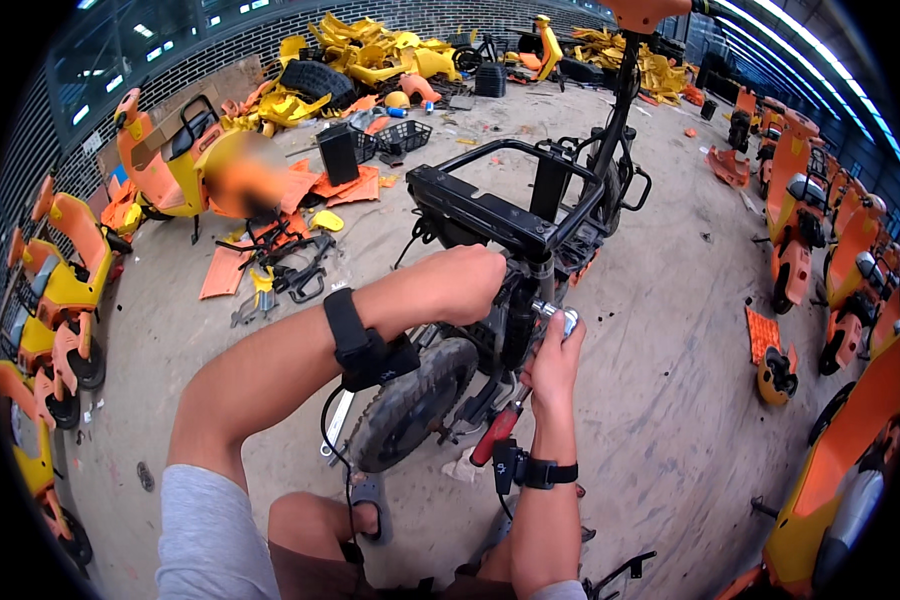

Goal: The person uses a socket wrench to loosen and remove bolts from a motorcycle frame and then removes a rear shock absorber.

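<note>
Black frame gripped tight by the left hand — right hand closed on a metal tool, best kept square — bracing steady

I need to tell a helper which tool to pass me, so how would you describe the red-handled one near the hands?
Start at the stripped black scooter frame in the middle of the concrete floor and follow it down to its knobbly rear tyre. Just right of that tyre, below the right hand, a red-handled tool slants. It is the only red thing there; nearby parts are black or grey.
</note>
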Tool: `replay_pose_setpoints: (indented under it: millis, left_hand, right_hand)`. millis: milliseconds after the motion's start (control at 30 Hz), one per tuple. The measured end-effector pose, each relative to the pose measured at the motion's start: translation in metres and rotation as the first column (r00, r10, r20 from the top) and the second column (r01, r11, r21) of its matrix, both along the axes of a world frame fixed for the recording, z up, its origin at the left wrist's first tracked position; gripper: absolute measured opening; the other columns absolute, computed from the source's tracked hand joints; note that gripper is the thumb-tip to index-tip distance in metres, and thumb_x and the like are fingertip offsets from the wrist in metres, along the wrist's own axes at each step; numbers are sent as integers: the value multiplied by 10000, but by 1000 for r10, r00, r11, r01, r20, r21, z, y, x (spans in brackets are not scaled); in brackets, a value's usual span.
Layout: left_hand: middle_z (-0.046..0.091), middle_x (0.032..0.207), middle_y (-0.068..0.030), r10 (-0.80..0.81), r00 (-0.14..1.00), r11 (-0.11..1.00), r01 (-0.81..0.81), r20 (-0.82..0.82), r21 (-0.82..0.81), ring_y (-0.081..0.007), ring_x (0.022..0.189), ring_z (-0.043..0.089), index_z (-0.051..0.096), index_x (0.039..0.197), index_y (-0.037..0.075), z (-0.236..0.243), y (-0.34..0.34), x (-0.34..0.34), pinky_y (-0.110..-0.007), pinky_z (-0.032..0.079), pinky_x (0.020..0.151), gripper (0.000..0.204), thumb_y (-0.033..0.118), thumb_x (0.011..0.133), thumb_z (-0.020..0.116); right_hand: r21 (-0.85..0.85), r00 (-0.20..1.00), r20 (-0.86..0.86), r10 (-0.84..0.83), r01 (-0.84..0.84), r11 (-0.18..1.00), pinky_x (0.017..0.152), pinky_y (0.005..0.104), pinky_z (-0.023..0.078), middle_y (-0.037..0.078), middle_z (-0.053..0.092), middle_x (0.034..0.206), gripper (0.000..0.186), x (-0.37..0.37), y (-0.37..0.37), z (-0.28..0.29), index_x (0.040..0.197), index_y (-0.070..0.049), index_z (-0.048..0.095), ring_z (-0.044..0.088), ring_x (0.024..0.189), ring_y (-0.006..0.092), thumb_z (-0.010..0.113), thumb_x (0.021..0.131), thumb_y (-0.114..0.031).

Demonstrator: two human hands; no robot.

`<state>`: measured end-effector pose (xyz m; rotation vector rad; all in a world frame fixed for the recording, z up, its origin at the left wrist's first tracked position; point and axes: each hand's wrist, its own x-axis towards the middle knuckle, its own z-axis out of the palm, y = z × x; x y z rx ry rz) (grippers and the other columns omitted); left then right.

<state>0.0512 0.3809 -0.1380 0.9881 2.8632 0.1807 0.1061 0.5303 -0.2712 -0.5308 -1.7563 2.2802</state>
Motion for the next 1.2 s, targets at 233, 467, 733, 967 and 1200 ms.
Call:
replay_pose_setpoints:
  millis: [233,467,733,967,1200]
  left_hand:
    - [637,783,-272,27,1000,995,-27,5,96,-426,773,633,673,880,-62,-22,-4,5,-474,513,684,218,135,859,581]
    - [647,816,-252,197,919,978,-207,341,-7,-402,758,640,617,1041,-71,-5,1,9,-452,501,745,265,109,887,497]
    - [624,820,-304,133,990,953,-141,46,270,-454,852,612,603,1001,-98,-59,-11,24,-496,479,772,227,64,860,531]
    - [619,805,-303,239,971,907,-230,19,353,-457,824,609,566,1126,-89,-78,-10,44,-505,491,739,303,62,869,509]
    - [634,866,-285,329,944,832,-279,-22,479,-449,816,615,557,1162,-40,-112,-7,58,-505,495,721,305,99,896,505]
  right_hand:
    - [-46,1000,1,-6,6,999,330,266,301,14,421,605,478,-1,2,-1,1340,-93,296,386,382,98,433,999,-398]
    - [-21,1000,-20,-16,15,1000,325,258,296,1,411,598,436,-2,0,-2,1297,-83,323,364,373,93,433,1000,-383]
    - [20,1000,-7,6,-6,1000,375,209,246,-21,374,664,357,0,-1,2,1210,-150,353,308,439,40,417,1004,-434]
    - [23,1000,0,-20,20,1000,377,208,237,-21,369,661,351,2,-4,4,1207,-150,354,293,437,40,415,1006,-431]
    - [1,1000,-6,4,-4,1000,346,231,296,5,421,654,400,4,-3,3,1249,-120,345,377,416,71,414,1003,-428]
